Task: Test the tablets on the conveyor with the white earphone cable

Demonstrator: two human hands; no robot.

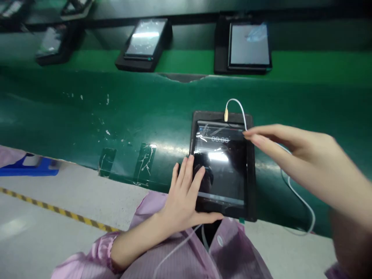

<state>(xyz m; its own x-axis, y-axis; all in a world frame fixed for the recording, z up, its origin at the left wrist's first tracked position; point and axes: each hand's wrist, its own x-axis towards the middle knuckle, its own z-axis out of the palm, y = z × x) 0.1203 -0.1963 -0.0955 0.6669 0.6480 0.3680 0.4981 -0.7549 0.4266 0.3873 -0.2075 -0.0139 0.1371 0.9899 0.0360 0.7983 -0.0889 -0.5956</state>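
A tablet [222, 166] in a black tray lies before me at the bench's front edge, its dark screen lit with "00:00" near the top. My left hand [183, 193] rests on its lower left side with the fingers spread, the thumb along the bottom edge. Over the upper right corner of the screen, my right hand [299, 155] pinches a thin white cable [238, 104] between thumb and fingers. The cable loops up to a small cream-coloured plug end [226, 114] at the tablet's top edge. Behind the right hand, the cable trails down to the right.
On the far green strip stand several tablets in black holders, among them one at the right [249, 44] and one in the middle [146, 38]. A green bench surface [66, 116] spreads left, with scuffs and tape patches. Below lie floor tape [58, 209] and a blue frame [31, 168].
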